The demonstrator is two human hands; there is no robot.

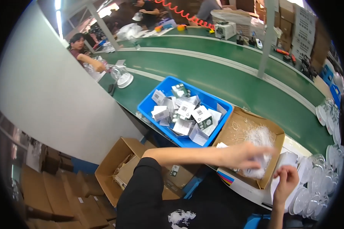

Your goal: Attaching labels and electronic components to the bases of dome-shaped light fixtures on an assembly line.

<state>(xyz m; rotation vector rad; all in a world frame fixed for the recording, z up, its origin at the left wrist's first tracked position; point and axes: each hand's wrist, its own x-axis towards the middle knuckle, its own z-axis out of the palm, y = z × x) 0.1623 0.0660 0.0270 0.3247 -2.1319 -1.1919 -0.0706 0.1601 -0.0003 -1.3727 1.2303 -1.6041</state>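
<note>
My left hand [238, 155] reaches across a shallow cardboard tray [238, 117], its fingers stretched out, apart and smeared by motion. Beneath and beyond it lies a heap of thin white strands [260, 134]; a few loose loops rest nearer the tray's far corner. My right hand [287, 181] is just off the tray's right side, fingers curled in and thumb against them. Whatever it may pinch is too small or hidden to make out. White sheets [288, 158] lie close behind that hand, next to several clear plastic domes with round bases [313, 187].
A blue bin [162, 130] of small white-and-green folded cards stands left of the tray. The green conveyor [217, 72] runs behind. At the far left another person's hand [99, 67] is by a clear dome [123, 78]. An open carton [110, 179] sits low at left.
</note>
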